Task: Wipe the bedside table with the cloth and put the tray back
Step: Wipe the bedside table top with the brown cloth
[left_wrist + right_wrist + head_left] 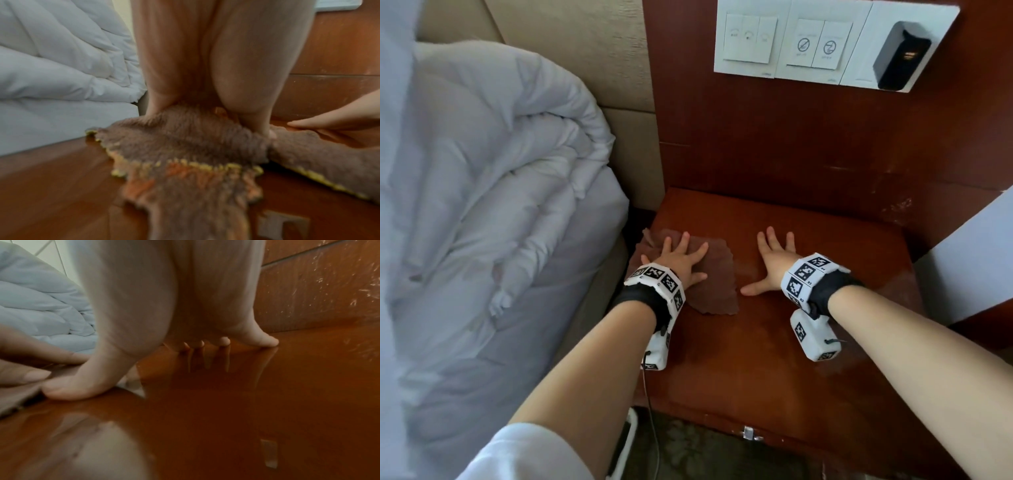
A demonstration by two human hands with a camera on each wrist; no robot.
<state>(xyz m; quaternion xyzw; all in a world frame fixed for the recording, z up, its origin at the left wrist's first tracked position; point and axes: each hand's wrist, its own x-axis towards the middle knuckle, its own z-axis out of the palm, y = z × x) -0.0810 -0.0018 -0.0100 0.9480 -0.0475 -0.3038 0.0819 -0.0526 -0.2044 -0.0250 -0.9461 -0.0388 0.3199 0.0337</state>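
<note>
Both hands (pixel 681 260) (pixel 774 262) flat, fingers splayed

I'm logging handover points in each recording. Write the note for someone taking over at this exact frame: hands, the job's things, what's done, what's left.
Left hand: flat, fingers spread, pressing the brown cloth onto the bedside table near its left edge, beside the bed.
Right hand: flat with spread fingers on bare wood to the right of the cloth, holding nothing.
Tray: not visible in any view; find it before the last step.
Done: the tabletop holds only the cloth and hands. How much has been wiped cannot be told.
Left: wipe the table, at least the right and front parts, then set the tray back.
</note>
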